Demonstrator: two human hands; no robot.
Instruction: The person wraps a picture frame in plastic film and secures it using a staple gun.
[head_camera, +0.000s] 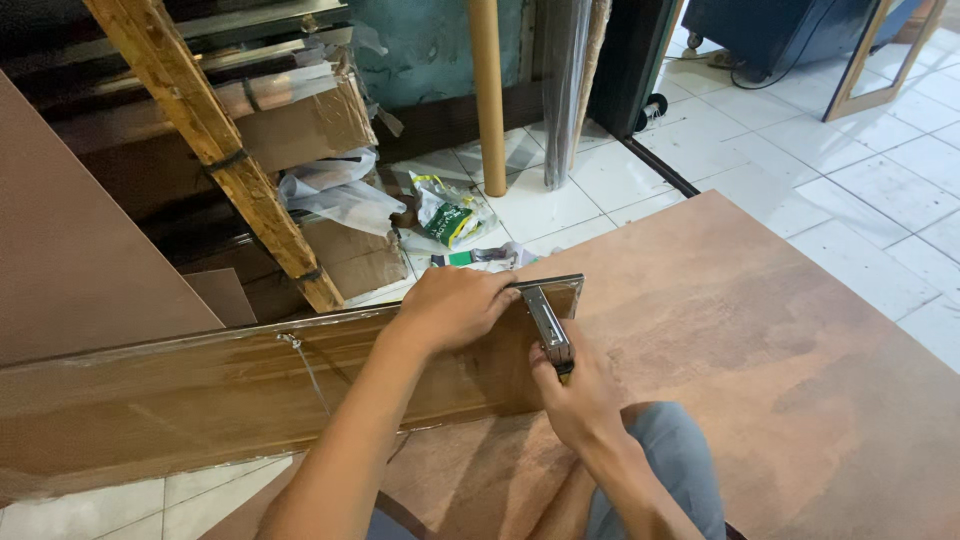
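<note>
A long brown wooden panel (200, 390) stands on its edge across a large brown board (760, 340) that lies flat on the floor. My left hand (455, 305) grips the panel's top edge near its right end. My right hand (575, 395) holds a metal staple gun (548, 325) pressed against the panel's right end, just below the top corner. My knee in grey trousers (665, 450) rests on the flat board.
A wooden ladder leg (215, 150) leans behind the panel. Cardboard boxes (310, 125), plastic wrap and a green packet (447, 213) lie on the white tiled floor (860, 180). A cardboard tube (488, 95) stands upright at the back. Another brown board (70, 240) leans at left.
</note>
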